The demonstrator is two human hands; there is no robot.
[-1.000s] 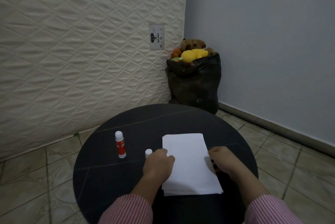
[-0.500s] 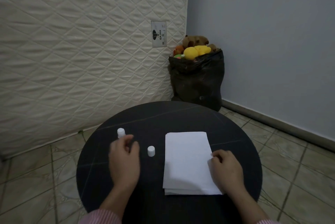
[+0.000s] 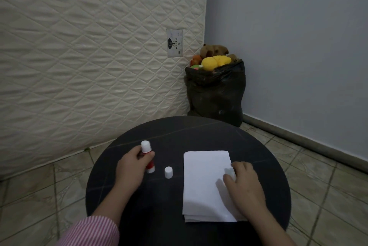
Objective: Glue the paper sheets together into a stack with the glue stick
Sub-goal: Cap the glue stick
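A stack of white paper sheets (image 3: 205, 184) lies on the right half of a round black table (image 3: 199, 134). My right hand (image 3: 244, 186) rests on the stack's right edge, and its fingertips pinch a lifted bit of the top sheet. The red glue stick (image 3: 148, 156) stands upright at the left with its white tip showing. My left hand (image 3: 131, 168) is closed around its body. The stick's white cap (image 3: 168, 173) stands alone on the table between the stick and the paper.
A quilted cream mattress (image 3: 89, 56) leans against the wall behind the table. A black bag (image 3: 217, 94) full of soft toys sits in the corner by the blue-grey wall. Tiled floor surrounds the table.
My left hand left the paper, moved left to the glue stick and closed around it. My right hand slid along the stack's right edge and raised a bit of the top sheet.
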